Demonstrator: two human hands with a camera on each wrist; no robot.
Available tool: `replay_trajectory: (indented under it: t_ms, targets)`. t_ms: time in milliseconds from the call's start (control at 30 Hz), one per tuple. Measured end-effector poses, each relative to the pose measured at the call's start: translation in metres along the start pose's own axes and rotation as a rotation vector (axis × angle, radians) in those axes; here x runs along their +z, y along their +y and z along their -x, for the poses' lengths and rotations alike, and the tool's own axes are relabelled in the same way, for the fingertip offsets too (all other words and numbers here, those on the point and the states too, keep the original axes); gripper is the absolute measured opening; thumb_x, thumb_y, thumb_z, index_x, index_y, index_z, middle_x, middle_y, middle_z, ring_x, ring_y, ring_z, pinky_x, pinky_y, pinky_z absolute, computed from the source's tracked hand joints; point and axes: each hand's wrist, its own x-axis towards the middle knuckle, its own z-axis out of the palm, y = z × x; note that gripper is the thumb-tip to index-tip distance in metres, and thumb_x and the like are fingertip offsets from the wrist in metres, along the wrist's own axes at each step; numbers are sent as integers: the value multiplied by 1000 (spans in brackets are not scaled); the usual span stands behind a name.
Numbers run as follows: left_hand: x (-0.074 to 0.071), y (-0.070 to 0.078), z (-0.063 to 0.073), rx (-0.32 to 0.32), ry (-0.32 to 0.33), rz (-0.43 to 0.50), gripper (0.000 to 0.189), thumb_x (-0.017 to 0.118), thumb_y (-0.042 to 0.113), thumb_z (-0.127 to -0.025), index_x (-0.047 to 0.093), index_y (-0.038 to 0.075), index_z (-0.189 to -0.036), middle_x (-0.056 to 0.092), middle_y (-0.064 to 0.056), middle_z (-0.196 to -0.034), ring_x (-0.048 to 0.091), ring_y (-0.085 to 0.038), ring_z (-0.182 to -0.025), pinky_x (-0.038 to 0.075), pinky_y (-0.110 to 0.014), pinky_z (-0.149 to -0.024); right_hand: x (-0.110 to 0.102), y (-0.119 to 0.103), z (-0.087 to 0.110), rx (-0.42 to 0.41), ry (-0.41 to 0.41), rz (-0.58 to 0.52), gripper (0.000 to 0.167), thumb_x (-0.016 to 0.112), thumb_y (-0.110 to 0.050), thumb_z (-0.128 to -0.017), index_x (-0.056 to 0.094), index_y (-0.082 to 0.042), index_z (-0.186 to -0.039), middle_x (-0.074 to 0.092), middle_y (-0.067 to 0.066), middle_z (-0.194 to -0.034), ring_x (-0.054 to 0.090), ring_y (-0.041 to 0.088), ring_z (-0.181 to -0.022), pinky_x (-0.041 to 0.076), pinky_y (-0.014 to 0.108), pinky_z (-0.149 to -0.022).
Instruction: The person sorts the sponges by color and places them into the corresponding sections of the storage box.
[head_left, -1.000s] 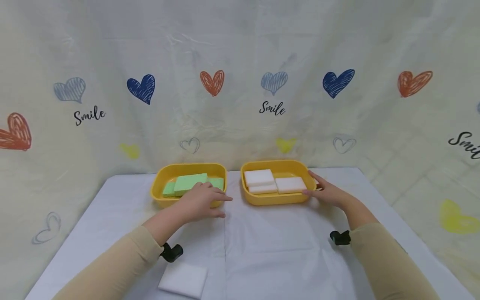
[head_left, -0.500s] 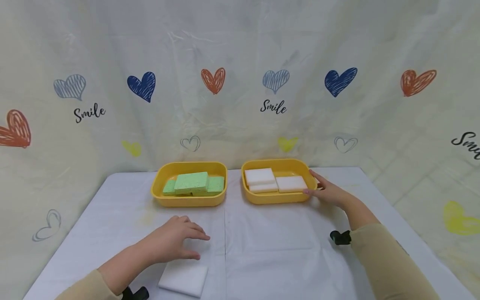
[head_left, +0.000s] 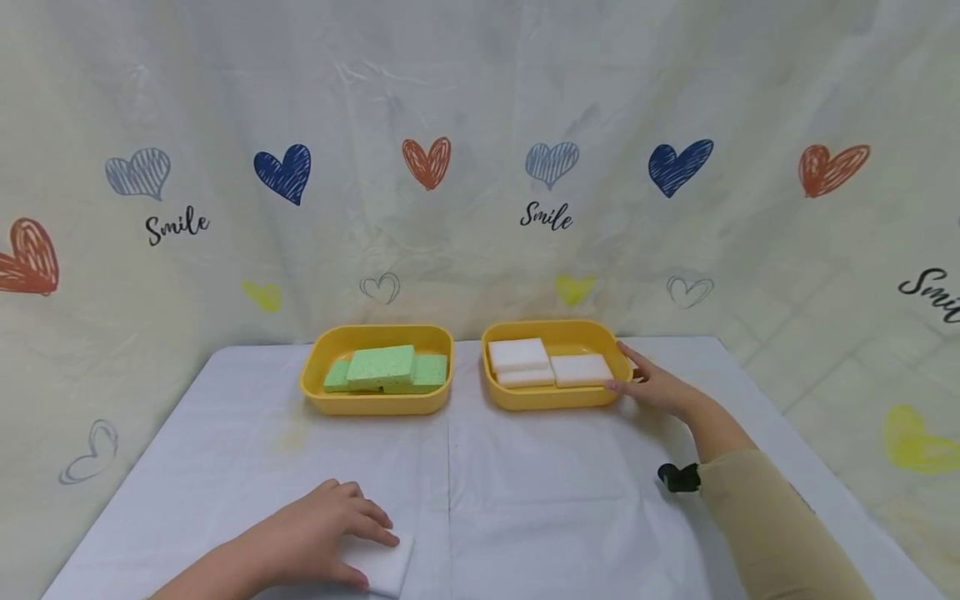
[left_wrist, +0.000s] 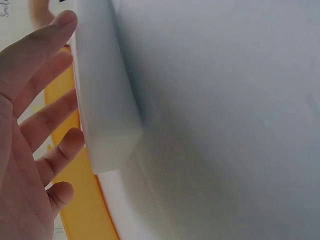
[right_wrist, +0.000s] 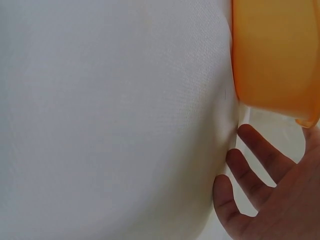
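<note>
A white sponge block (head_left: 389, 568) lies on the cloth at the front left. My left hand (head_left: 311, 533) is over it, with fingertips and thumb spread right at its top face. In the left wrist view the sponge (left_wrist: 107, 100) shows its thick side, and the fingers are loosely bent. Farther back on the right, my right hand (head_left: 660, 387) holds the right end of a yellow tray (head_left: 555, 400) between thumb and index finger; the other fingers (right_wrist: 250, 177) are spread beside it. Several white sponges (head_left: 519, 354) are inside that tray, grouped to the left and front.
A second yellow tray (head_left: 375, 405) stands to the left of the first, holding several green sponges (head_left: 382, 365). White cloth (head_left: 555, 500) covers the table. Behind it hangs a pale curtain (head_left: 480, 242) printed with hearts and "Smile".
My left hand has come from the green sponges' tray toward the front left and down to the white sponge. The right hand has stayed at its tray.
</note>
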Motion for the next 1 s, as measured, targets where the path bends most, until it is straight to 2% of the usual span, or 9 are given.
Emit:
replay_trajectory:
  t_ms: [300,500,633,733,1000]
  targets:
    - [3,-1,1,81,23,-120,50,79,53,-79,68,40,-125,62,23,-117,52,-4,-100,42,-31,-79,3,-3,5,1,-1,-5,110,64,-70,-82,-5,-35,-159,27,32,-149,36,48,-126,30,73,-103]
    - [5,-1,2,87,32,-136,51,81,50,-77,67,39,-125,61,23,-117,51,-3,-99,42,-31,-79,2,-4,5,8,5,9,112,64,-72,-80,-6,-34,-159,26,32,-150,35,49,-127,29,74,-103]
    - [2,0,1,62,46,-127,48,78,51,-80,67,40,-125,61,23,-117,53,-6,-102,43,-33,-82,1,-5,5,10,7,5,111,64,-71,-81,-6,-33,-159,28,32,-149,36,48,-126,29,74,-103]
    - [-2,0,-1,41,89,-139,47,77,52,-82,67,41,-126,62,22,-117,53,-8,-105,44,-36,-86,0,-5,5,10,9,3,110,64,-69,-82,-5,-33,-159,29,32,-148,37,48,-125,30,74,-103]
    - [-17,-1,-15,-41,134,-128,49,77,54,-81,66,41,-127,62,22,-120,53,-11,-110,42,-40,-92,0,2,-1,16,-1,0,110,64,-71,-81,-5,-36,-159,27,30,-150,35,47,-128,28,72,-106]
